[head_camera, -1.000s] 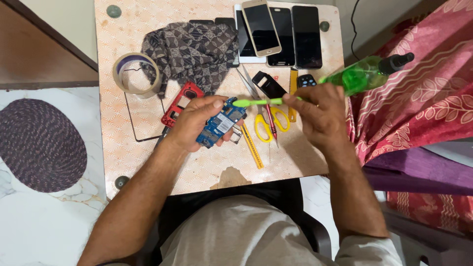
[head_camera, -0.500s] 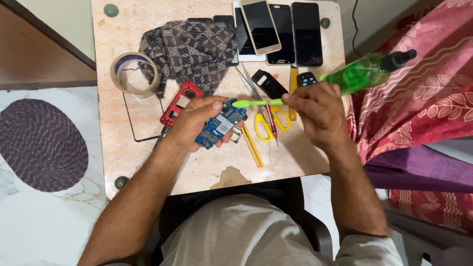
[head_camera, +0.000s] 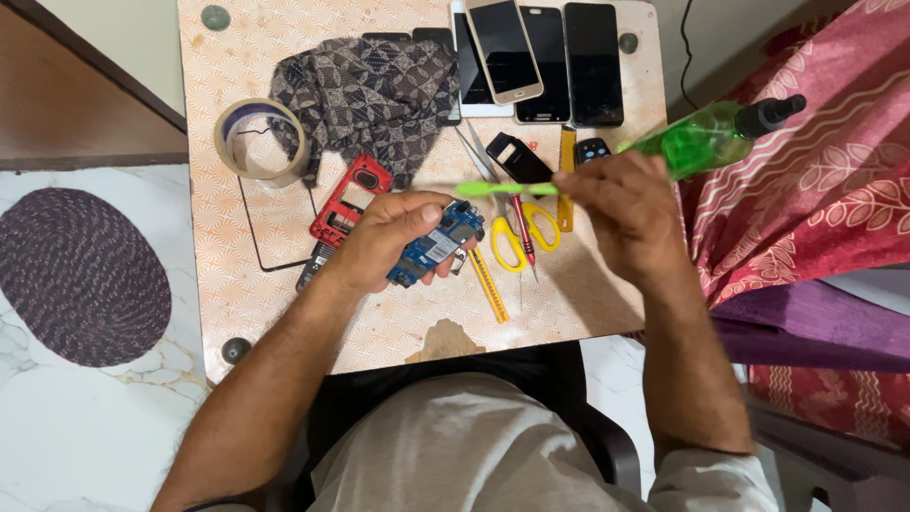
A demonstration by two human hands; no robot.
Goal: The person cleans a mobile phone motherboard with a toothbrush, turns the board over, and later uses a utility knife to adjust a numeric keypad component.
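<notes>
Rug: a dark woven oval rug (head_camera: 81, 275) lies on the marble floor, well to the left of the table (head_camera: 284, 313)
Tape: a roll of tape (head_camera: 254, 139) rests on the table's left part; just beside it, toward the table's middle, lies a patterned cloth (head_camera: 365, 90)
Red frame: a red phone frame (head_camera: 349, 201) lies below the cloth, just left of the left hand; its lower end is hidden by that hand
Left hand: the left hand (head_camera: 393, 237) hovers over the table's middle, fingers curled and pressed around a blue circuit board (head_camera: 434, 245); the board sticks out to the right of the fingers
Green tool: a thin green tool (head_camera: 493, 189) runs level above the board; its right end is pinched in the fingertips of the right hand (head_camera: 630, 204), its left end is blurred
Scissors: yellow-handled scissors (head_camera: 521, 232) lie on the table between the two hands; a yellow cutter (head_camera: 489, 284) lies just below the board
Phones: several phones (head_camera: 540, 57) lie side by side at the table's far edge
Bottle: a green bottle (head_camera: 706, 137) with a dark cap pokes out past the right hand, over the table's right edge
</notes>
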